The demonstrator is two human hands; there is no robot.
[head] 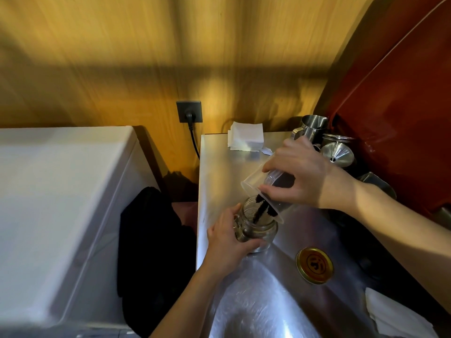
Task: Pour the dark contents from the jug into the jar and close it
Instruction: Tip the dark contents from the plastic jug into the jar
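My right hand (300, 174) grips a clear plastic jug (256, 182), tipped down to the left with its rim over the jar's mouth. Dark grounds (258, 211) run out of it in a thin stream. The small glass jar (258, 228) stands upright on the steel counter (288, 259). My left hand (227, 240) wraps around the jar's left side and holds it steady. A gold lid (314, 265) with a dark logo lies flat on the counter, to the right of the jar.
A stack of white paper filters (246, 139) sits at the counter's back. Steel pitchers (313, 128) and a metal funnel (338, 154) stand at the back right. A white cloth (395, 315) lies front right. A white appliance (61, 215) and dark fabric (153, 252) are on the left.
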